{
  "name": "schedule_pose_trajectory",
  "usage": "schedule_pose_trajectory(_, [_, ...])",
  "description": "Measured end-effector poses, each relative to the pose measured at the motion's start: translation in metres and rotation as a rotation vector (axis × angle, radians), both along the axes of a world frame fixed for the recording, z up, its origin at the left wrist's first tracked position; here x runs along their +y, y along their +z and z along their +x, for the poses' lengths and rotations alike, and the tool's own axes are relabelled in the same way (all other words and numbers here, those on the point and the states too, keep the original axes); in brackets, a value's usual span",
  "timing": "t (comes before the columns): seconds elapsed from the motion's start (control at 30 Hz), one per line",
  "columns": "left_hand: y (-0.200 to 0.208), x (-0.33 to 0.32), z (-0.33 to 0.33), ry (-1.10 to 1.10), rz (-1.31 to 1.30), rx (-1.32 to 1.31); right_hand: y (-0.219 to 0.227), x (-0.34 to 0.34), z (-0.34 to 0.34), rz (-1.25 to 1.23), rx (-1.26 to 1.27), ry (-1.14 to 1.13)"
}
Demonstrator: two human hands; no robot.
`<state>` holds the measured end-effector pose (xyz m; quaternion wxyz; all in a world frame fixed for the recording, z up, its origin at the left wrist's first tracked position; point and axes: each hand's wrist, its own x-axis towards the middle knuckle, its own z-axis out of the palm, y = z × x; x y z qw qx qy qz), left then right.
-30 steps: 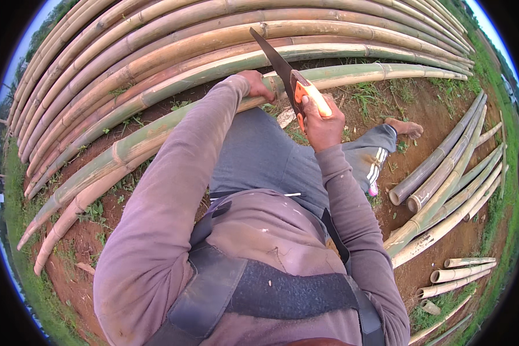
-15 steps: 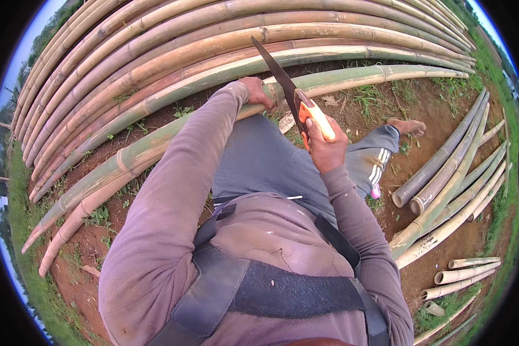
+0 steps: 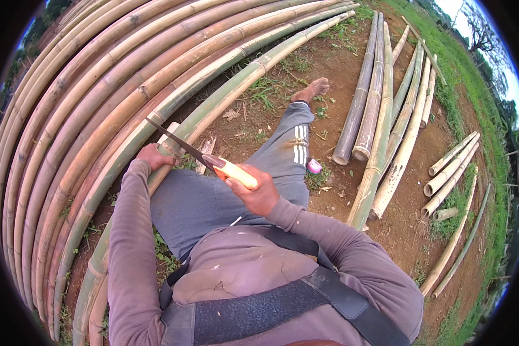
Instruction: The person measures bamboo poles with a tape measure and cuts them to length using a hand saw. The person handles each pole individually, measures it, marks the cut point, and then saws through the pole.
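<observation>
My right hand (image 3: 255, 190) is closed round the orange and cream handle of a handsaw (image 3: 234, 172). The dark blade points up and left, crossing over a green and tan bamboo pole (image 3: 232, 92) beside my left hand (image 3: 154, 157). That hand is wrapped on the pole just near of the blade. A short pale bamboo edge (image 3: 168, 132) shows by the blade; whether it is part of the pole I cannot tell. The pole runs from far right to near left, past my bent leg in grey trousers (image 3: 196, 193). Where the teeth meet the bamboo is not clear.
Long bamboo poles (image 3: 106, 86) lie side by side on the left. More cut poles (image 3: 380, 115) rest on the reddish soil at right, with shorter pieces (image 3: 452, 167) beyond. My bare foot (image 3: 311, 90) and a pink round object (image 3: 313, 166) are at centre right.
The view has turned to the right, so the poles and my hands appear farther left. My left hand keeps the pole and my right keeps the saw, its blade now tilted lower.
</observation>
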<state>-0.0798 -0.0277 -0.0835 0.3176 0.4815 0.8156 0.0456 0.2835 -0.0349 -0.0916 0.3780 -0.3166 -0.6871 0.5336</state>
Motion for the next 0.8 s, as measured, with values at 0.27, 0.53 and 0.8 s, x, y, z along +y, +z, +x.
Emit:
schedule_pose_trajectory(0.27, [-0.003,0.030,0.014,-0.025,0.057,0.038,-0.006,0.064,-0.092,0.093,-0.011,-0.099])
schedule_pose_trajectory(0.53, [-0.013,0.004,-0.003,-0.031,0.031,0.038,0.007,-0.024,0.050,-0.014,0.083,-0.026])
schedule_pose_trajectory(0.8, [-0.019,0.014,-0.009,-0.004,0.061,-0.021,0.003,0.055,-0.095,0.052,-0.053,-0.061])
